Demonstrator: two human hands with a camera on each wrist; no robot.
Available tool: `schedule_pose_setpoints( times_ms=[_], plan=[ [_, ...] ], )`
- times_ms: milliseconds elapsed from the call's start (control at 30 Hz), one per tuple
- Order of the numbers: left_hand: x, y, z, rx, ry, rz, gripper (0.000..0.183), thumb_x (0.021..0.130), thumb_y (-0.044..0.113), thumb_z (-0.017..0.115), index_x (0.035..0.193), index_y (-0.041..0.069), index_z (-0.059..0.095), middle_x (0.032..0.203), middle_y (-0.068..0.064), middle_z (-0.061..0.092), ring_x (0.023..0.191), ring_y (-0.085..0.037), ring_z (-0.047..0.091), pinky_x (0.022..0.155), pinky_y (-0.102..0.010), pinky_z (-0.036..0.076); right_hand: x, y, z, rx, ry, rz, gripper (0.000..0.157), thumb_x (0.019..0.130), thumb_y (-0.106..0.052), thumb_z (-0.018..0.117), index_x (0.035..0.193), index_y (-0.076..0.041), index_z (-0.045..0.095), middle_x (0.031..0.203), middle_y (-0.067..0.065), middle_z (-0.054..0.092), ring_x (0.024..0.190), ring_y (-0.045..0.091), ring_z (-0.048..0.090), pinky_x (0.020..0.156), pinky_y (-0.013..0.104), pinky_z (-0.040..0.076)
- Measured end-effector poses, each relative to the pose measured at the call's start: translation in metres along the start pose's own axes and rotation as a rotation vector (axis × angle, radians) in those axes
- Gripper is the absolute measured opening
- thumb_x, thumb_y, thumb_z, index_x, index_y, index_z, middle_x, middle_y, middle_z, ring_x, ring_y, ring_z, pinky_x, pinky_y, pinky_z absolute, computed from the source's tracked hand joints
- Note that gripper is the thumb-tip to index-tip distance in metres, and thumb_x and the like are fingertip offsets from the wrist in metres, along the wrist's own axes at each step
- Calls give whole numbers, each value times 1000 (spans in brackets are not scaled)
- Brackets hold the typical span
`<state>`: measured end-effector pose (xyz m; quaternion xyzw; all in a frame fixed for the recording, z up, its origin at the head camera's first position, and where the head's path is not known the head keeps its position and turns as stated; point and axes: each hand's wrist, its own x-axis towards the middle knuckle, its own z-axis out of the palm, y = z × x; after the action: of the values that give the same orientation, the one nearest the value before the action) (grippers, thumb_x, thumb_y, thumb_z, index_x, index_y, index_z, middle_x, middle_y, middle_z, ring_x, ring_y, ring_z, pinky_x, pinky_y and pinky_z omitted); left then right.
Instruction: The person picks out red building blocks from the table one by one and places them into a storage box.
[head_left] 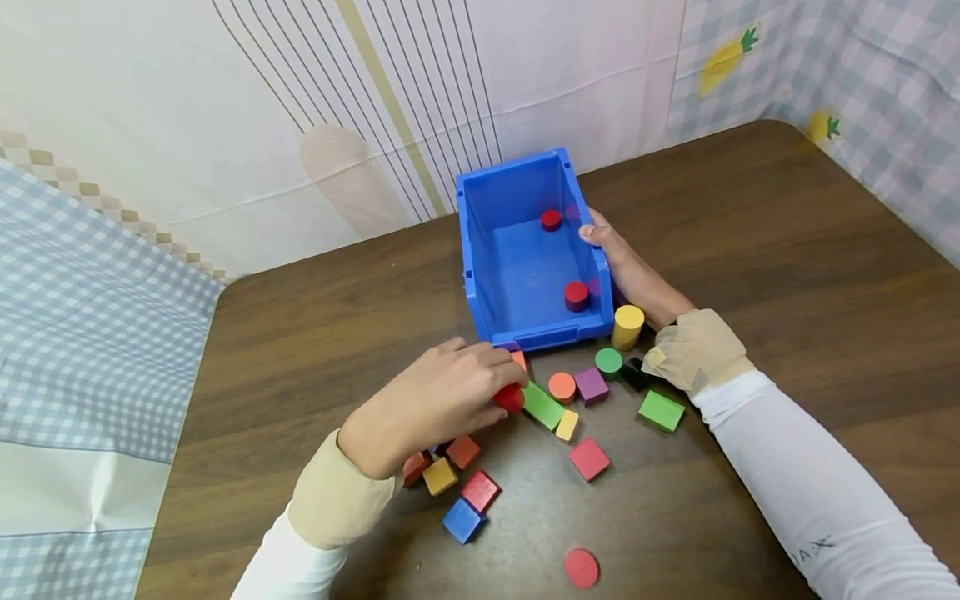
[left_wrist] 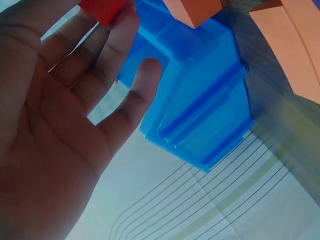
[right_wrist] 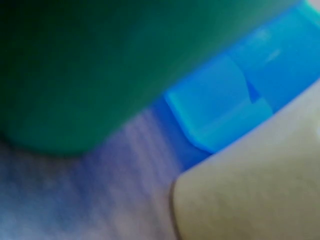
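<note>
My left hand (head_left: 438, 396) pinches a small red block (head_left: 510, 398) over the table, just in front of the blue bin (head_left: 491, 287). In the left wrist view the red block (left_wrist: 102, 9) shows at the fingertips, its far part cut off by the frame. Two red discs lie in the bin, one disc (head_left: 551, 220) towards the back and another disc (head_left: 577, 296) at the front right. My right hand (head_left: 626, 271) grips the bin's right wall, thumb over the rim and the other fingers hidden behind it.
A yellow cylinder (head_left: 627, 327) stands by the bin's front right corner. Loose blocks lie before the bin, among them a green bar (head_left: 542, 406), a purple block (head_left: 592, 386) and a blue block (head_left: 464, 521). A red disc (head_left: 582, 568) lies nearest me. Curtain cloth (head_left: 337, 100) hangs behind.
</note>
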<state>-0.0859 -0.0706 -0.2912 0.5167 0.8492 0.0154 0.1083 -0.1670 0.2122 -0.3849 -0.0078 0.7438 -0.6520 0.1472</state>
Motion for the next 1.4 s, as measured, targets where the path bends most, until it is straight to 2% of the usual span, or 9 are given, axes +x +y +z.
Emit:
schedule_pose_setpoints(
  times_ms=[267, 400, 667, 933, 1267, 1400],
  plan=[
    [3, -5, -4, -26, 57, 1, 35, 94, 23, 83, 126, 13, 75, 117, -3, 74, 106, -19, 67, 89, -36, 55, 1, 0, 1, 2, -2, 3, 78, 101, -64, 33, 169, -43, 2, 177, 5, 10, 159, 40, 20, 120, 74, 20],
    [4, -6, -6, -39, 54, -13, 36, 95, 21, 80, 129, 12, 74, 119, -4, 74, 109, -20, 67, 90, -36, 55, 0, 0, 1, 16, -2, -6, 78, 100, -63, 34, 169, -43, 3, 176, 6, 11, 158, 40, 21, 120, 75, 20],
    [4, -7, -6, 3, 53, -25, 37, 100, 22, 73, 135, 12, 72, 125, -4, 73, 115, -20, 65, 92, -37, 53, 0, 0, 1, 24, 1, -10, 79, 100, -63, 34, 169, -42, 4, 176, 6, 11, 158, 41, 21, 120, 75, 20],
    [5, -9, -6, 45, 91, -51, 37, 101, 18, 67, 138, 12, 71, 129, -4, 72, 115, -21, 65, 91, -37, 52, 0, -1, 1, 28, -4, -14, 80, 99, -65, 35, 169, -41, 4, 176, 6, 11, 158, 41, 20, 120, 75, 19],
    [9, -14, -8, 58, 138, -48, 39, 101, 19, 69, 138, 6, 69, 127, -9, 72, 110, -23, 65, 95, -34, 54, 2, -1, 1, 47, -12, -2, 81, 99, -66, 36, 169, -42, 3, 176, 5, 11, 158, 40, 21, 120, 74, 21],
    [11, -17, -9, 47, 137, -66, 39, 102, 18, 68, 139, 6, 68, 128, -9, 71, 114, -24, 64, 98, -35, 54, 3, 0, 1, 54, -13, 9, 79, 99, -65, 36, 168, -45, 3, 176, 4, 11, 158, 39, 22, 120, 74, 22]
  ],
)
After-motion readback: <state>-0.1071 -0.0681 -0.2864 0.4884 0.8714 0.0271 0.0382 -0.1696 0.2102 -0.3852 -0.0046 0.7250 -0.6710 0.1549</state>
